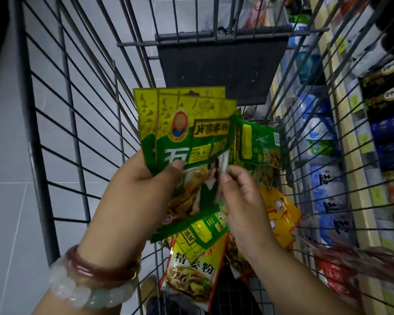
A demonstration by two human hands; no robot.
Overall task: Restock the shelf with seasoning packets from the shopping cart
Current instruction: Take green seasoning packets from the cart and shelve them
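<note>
- The left hand [143, 178] holds a fanned stack of green seasoning packets [187, 133] above the shopping cart [43, 133]. Its thumb is clamped over the front of the stack near the lower left edge, and the other fingers are hidden behind. Holding them face up and overlapped probably keeps like packets together, so they can go to the shelf in one trip.
- The right hand [243, 201] pinches the right edge of the front packet between thumb and fingertip. The rest of its fingers are curled loosely below. This looks like squaring a packet into the stack or adding one to it; which of the two cannot be told.
- More green packets [257, 144] lie tilted against the far right side of the cart, backs showing. A yellow packet [280, 214] sits just beside the right hand, and a red-edged packet with a noodle picture [191, 271] lies near, below the held stack. These loose ones appear to be the remaining stock, left unsorted in the basket.
- The shelf [355, 178] runs along the right of the cart, seen through the wire, with blue and white bags [328, 189] already ranged on it. The cart stands close beside it, likely to shorten the reach.
- Judging by this, collecting is under way and nothing held has yet gone to the shelf.
- Bead bracelets [89, 283] circle the left wrist.
</note>
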